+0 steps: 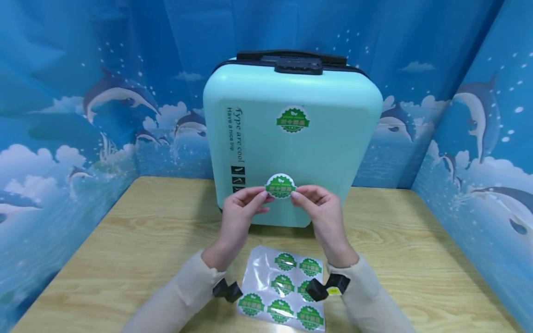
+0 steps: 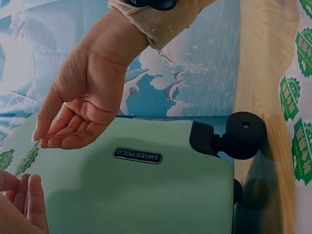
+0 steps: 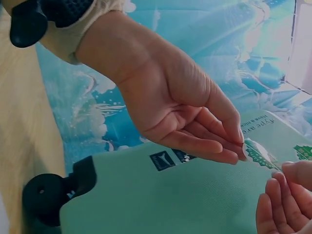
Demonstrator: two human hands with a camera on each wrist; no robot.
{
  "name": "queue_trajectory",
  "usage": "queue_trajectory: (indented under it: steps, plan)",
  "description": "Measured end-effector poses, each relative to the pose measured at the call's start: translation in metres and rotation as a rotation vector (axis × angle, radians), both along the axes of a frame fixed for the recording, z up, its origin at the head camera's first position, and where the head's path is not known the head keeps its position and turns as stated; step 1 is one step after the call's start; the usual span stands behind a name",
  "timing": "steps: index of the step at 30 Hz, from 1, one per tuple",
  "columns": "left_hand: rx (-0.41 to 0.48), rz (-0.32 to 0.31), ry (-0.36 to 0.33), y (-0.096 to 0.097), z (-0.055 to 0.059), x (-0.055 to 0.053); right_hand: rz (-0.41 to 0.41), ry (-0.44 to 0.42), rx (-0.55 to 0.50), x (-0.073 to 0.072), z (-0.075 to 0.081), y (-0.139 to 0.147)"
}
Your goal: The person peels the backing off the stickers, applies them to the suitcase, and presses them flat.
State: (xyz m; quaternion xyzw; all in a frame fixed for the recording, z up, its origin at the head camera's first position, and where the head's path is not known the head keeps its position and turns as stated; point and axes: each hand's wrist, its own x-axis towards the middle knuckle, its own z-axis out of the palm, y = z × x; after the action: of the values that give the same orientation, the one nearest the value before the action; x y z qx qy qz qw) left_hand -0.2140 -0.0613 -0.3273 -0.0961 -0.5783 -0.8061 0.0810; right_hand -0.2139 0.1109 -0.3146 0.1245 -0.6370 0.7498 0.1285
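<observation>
A round green-and-white sticker (image 1: 281, 186) is stretched upright between both hands, in front of the lower part of a mint-green suitcase (image 1: 325, 148). My left hand (image 1: 241, 210) pinches its left edge between thumb and fingers. At the opposite edge, my right hand (image 1: 325, 212) pinches it the same way. The right wrist view shows the sticker (image 3: 259, 155) tilted and just off the suitcase front; whether it touches cannot be told. Higher on that front, a matching sticker (image 1: 293, 119) lies flat. Below the hands, a sheet of several stickers (image 1: 260, 273) rests on the table.
The suitcase stands on a wooden table (image 1: 166, 226), its black handle (image 1: 291, 55) at the top. A black wheel (image 2: 246, 134) and a "SWISS POLO" badge (image 2: 138, 156) show in the left wrist view. Blue dolphin-print cloth (image 1: 166, 69) hangs behind and at the sides.
</observation>
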Motion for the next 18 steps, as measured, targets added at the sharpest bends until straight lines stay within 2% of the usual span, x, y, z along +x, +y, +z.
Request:
queue_trajectory:
  steps: [4,8,13,18]
  plan:
    - [-0.049,-0.005,0.052,0.001,0.001,-0.001,-0.023,0.033,-0.031,-0.004,0.002,0.0]
    - [-0.079,0.014,0.093,0.002,0.005,-0.003,-0.055,0.054,-0.012,-0.007,0.005,0.0]
    - [-0.102,0.059,0.129,0.003,0.014,-0.007,-0.063,0.082,-0.016,-0.011,0.008,0.0]
    - [-0.158,0.131,0.171,0.003,0.023,-0.013,-0.062,0.111,-0.008,-0.015,0.009,0.0]
